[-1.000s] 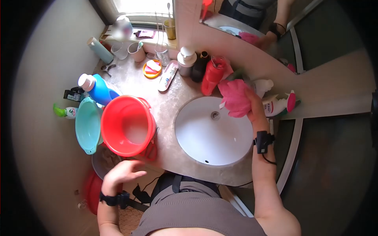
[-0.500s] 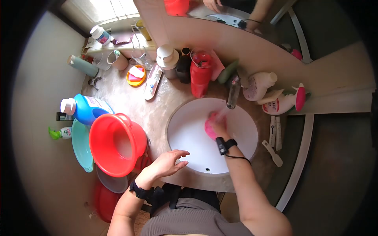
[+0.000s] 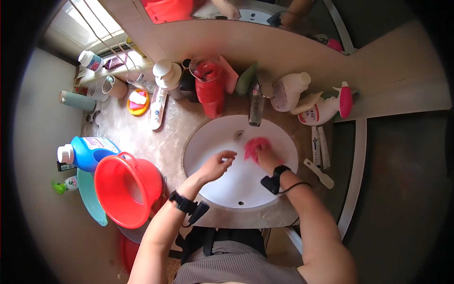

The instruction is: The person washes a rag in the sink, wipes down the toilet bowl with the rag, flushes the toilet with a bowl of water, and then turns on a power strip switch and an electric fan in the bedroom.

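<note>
My right hand (image 3: 266,156) is inside the white oval sink (image 3: 213,189), closed on a crumpled pink cloth (image 3: 252,147) that hangs out past the fingers. The cloth is slightly blurred. To its left, my left hand (image 3: 217,165) hovers over the basin with nothing in it, fingers loosely bent and the thumb apart. Behind both hands stands the faucet (image 3: 256,105), its spout pointing down into the sink. The drain (image 3: 240,135) shows just left of the cloth.
A red bucket (image 3: 106,189) tilts at the counter's left, beside a blue detergent bottle (image 3: 94,154) and a teal basin (image 3: 89,196). Along the back stand a red tumbler (image 3: 209,90), a pump bottle (image 3: 166,78) and a white bottle (image 3: 288,92). At right lie a spray bottle (image 3: 324,111) and a white brush (image 3: 318,173).
My left hand has moved forward over the basin. The right hand has drawn the pink cloth away from under the spout, and the view has shifted.
</note>
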A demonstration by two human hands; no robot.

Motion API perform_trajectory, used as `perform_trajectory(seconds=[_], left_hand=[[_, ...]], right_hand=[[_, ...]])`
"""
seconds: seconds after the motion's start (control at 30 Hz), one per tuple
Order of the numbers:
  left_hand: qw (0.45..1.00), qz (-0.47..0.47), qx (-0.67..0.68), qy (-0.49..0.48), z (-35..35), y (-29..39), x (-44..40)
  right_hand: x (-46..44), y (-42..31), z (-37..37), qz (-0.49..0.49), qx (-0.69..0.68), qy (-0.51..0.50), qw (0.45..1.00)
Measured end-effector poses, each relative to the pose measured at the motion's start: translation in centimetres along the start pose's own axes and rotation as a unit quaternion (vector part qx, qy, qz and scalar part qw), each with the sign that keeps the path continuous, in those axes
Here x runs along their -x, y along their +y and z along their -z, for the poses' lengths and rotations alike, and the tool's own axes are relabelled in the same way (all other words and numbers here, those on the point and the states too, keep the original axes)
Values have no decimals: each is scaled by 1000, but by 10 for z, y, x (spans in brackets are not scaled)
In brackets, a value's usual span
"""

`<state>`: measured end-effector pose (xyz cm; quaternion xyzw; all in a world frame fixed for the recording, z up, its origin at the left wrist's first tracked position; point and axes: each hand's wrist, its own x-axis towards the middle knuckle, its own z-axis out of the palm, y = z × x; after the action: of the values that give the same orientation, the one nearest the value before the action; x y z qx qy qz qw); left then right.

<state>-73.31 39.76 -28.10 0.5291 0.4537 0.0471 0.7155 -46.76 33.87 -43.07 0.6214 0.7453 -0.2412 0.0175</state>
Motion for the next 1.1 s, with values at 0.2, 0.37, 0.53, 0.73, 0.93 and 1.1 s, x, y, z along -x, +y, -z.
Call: perform_trajectory(seconds=[0.2,0.37,0.53,0.73,0.93,1.1], left_hand=[[973,13,135,184,-17,-5,-67],[960,-90,159,210,-13,-46,-132],[962,-26,268,46,-7,-10,-121],[966,-81,245,14,-8,-6,-137],[857,-48,511,-56,-25,14,-109],[849,3,525,58,-20,3,-94]], right_hand=[[-41,-32,38,-55,-381,153,910],[-52,-62,68,-68,-859,14,507],[-39,-41,72,-83,-911,-14,404],[-11,-27,81,-178,-808,128,546],[-33,-49,73,-169,-879,-20,444],[-39,-74,85,-183,-731,169,635]])
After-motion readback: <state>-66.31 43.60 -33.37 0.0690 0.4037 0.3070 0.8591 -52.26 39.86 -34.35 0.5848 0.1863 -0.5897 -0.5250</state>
